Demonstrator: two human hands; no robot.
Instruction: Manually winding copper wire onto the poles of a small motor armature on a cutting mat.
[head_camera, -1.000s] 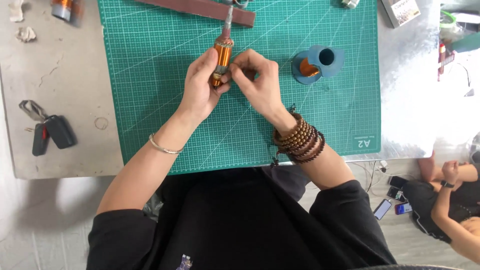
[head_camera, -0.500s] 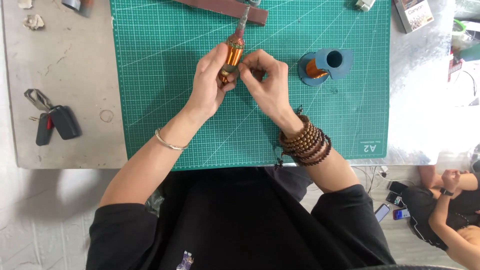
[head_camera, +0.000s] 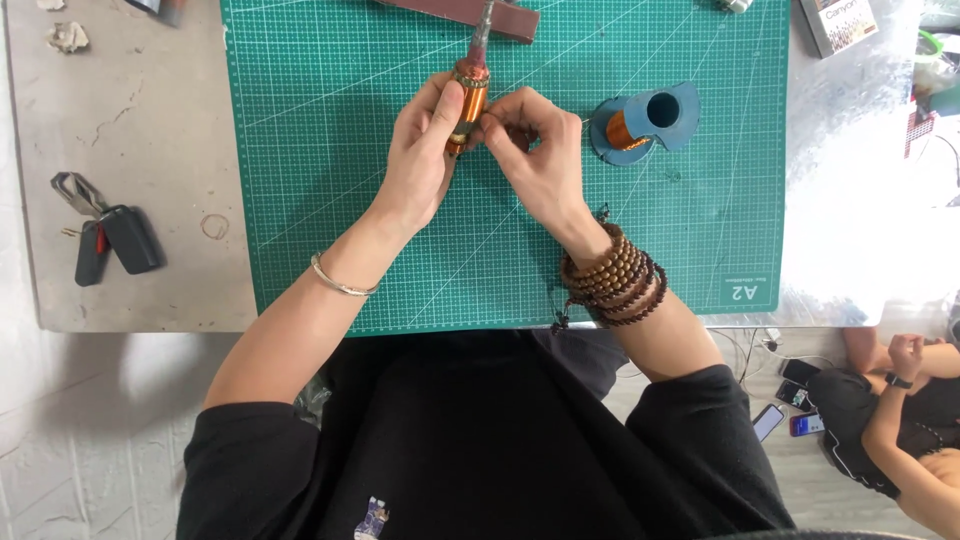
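L hand (head_camera: 420, 160) is curled around a copper-wound coil (head_camera: 468, 108) w/ a metal shaft, thumb and fingers closed on its lower part; the coil sits near 12 o'clock on the green cutting mat (head_camera: 330, 150), shaft end pointing up toward a brown strip (head_camera: 455, 15) at the mat's top edge. R hand (head_camera: 535, 150) is just beside it at 3 o'clock, fingertips pinched together right against the coil's side; can't tell what, if anything, is between them. Blue spool (head_camera: 650, 120) w/ copper wire lies on its side approx 3 o'clock of the hands, apart from them. L wrist has a thin metal bangle (head_camera: 340, 282), R wrist stacked brown bead bracelets (head_camera: 615, 280). Car keys (head_camera: 105, 240) lie on the grey table (head_camera: 130, 130) at 9 o'clock, off the mat.
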